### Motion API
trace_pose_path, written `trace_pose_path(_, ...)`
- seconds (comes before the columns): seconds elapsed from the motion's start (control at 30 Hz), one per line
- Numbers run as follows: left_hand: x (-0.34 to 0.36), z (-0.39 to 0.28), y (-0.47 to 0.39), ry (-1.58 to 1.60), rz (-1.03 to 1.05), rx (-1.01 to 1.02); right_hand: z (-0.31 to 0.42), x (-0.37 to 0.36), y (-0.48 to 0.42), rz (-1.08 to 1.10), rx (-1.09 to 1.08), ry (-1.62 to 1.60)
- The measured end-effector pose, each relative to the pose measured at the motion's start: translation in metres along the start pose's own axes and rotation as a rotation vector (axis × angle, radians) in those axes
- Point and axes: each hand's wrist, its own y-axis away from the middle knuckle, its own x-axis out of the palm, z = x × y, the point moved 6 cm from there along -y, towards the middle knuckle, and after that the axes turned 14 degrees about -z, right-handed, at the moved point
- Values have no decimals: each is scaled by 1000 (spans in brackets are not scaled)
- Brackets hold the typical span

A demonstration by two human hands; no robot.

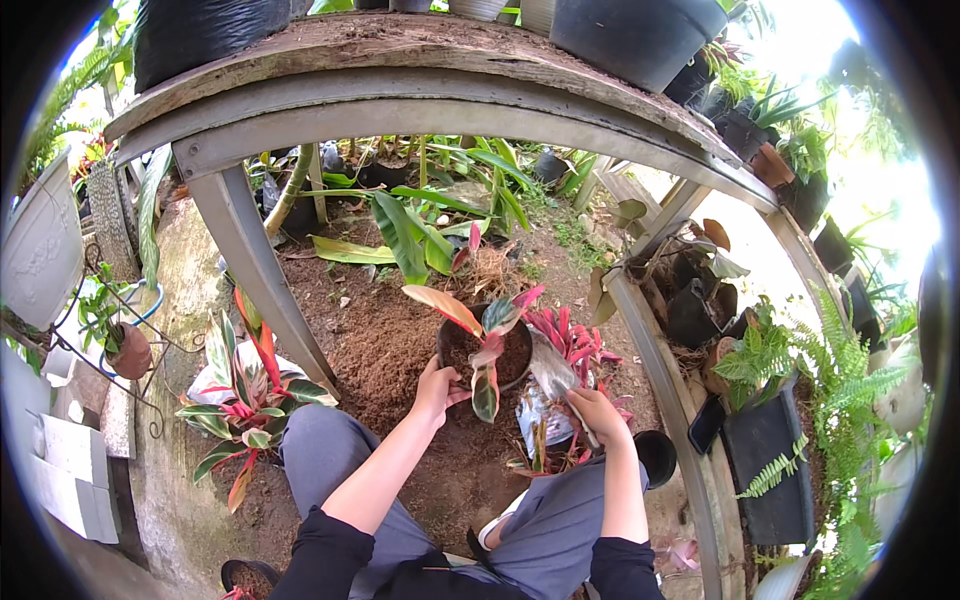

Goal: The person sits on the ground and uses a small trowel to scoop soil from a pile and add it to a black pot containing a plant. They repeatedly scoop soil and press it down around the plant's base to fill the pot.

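Note:
My left hand (441, 388) grips the near left rim of a dark round plant pot (448, 349), its fingers closed at the edge. Soil fills the pot, and a young plant with pink, orange and green variegated leaves (486, 390) stands in it. In my right hand (600, 414) is a garden trowel (553, 369), its grey blade at the pot's right rim. A heap of loose brown soil (386, 360) lies on the ground left of the pot. Red-leaved plants (574, 341) and a crumpled silvery plastic bag (540, 416) are beside the trowel.
A wooden bench (450, 45) with a metal frame arches across the top, its leg (255, 262) slanting down at left. A larger variegated plant (251, 397) stands near my left knee. An empty black pot (655, 459) sits by my right knee; a smartphone (706, 425) lies at right.

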Motion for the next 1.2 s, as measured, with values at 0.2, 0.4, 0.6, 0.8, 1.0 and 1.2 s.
trace_pose_path(0.2, 13, -14, 19, 188, 91, 45, -21, 8, 0, -128, 10, -176)
trace_pose_path(0.4, -6, 3, -7, 114, 63, 38, -14, 15, 9, -80, 24, -148)
trace_pose_path(0.6, -10, -4, -21, -95, 211, 156, -5, -5, -6, -79, -76, -42)
trace_pose_path(0.8, 26, -35, 30, -189, 342, 133, -2, -24, -14, -44, 36, -41)
trace_pose_path(1.0, 26, -44, 50, -224, 498, 11, 25, -24, -12, 75, -38, 136)
trace_pose_path(1.2, 37, -18, 51, -420, 616, -119, 1, -24, -12, 247, 7, 285)
